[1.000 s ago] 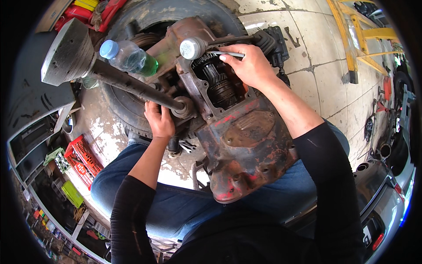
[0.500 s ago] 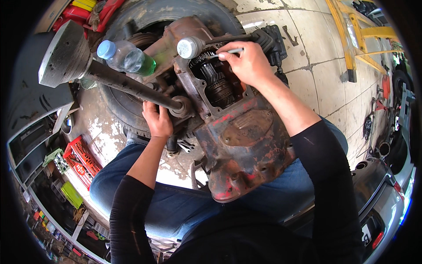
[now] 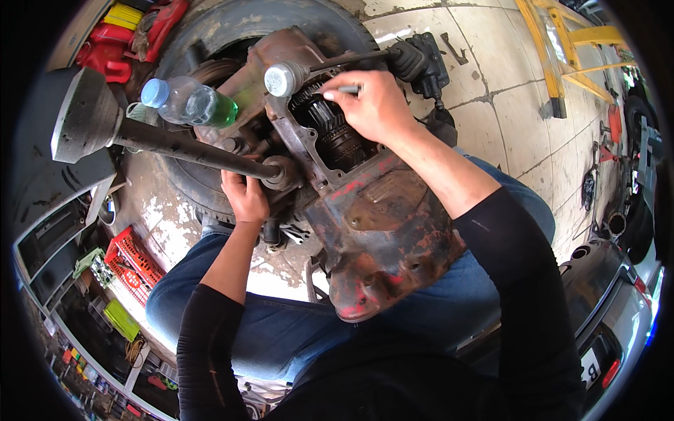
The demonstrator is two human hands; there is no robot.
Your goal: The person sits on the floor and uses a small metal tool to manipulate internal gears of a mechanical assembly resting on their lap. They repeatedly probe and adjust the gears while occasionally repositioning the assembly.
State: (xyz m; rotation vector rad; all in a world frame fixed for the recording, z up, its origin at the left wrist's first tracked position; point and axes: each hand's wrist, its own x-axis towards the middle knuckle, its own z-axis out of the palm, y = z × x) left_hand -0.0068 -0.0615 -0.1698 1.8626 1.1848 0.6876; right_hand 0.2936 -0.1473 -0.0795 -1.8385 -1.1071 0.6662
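Note:
A rusty gearbox housing (image 3: 382, 224) with traces of red paint lies between my knees, its top opening showing dark gears (image 3: 333, 130) inside. Over that opening, my right hand (image 3: 375, 109) pinches a thin grey rod-like tool (image 3: 348, 89); the fingers hide its far part, so its kind is unclear. My left hand (image 3: 244, 196) reaches up under a long metal shaft (image 3: 189, 147) at the housing's left side. Its fingers are partly covered by the shaft, and whether they grip anything does not show. The shaft ends in a wide, bell-shaped metal piece (image 3: 86, 116).
A plastic bottle (image 3: 189, 103) of green liquid rests beyond the shaft. Behind the housing lies a large tire (image 3: 263, 19), with a lever knob (image 3: 283, 78) near the opening. Red crate (image 3: 132, 263), open-ended wrenches (image 3: 295, 234), yellow frame (image 3: 547, 59) and tiled floor surround me.
The view has shifted a little, so the gearbox sits slightly further left. My right hand keeps its pinch on the grey tool, whose tip is less visible. My left hand stays beside the shaft.

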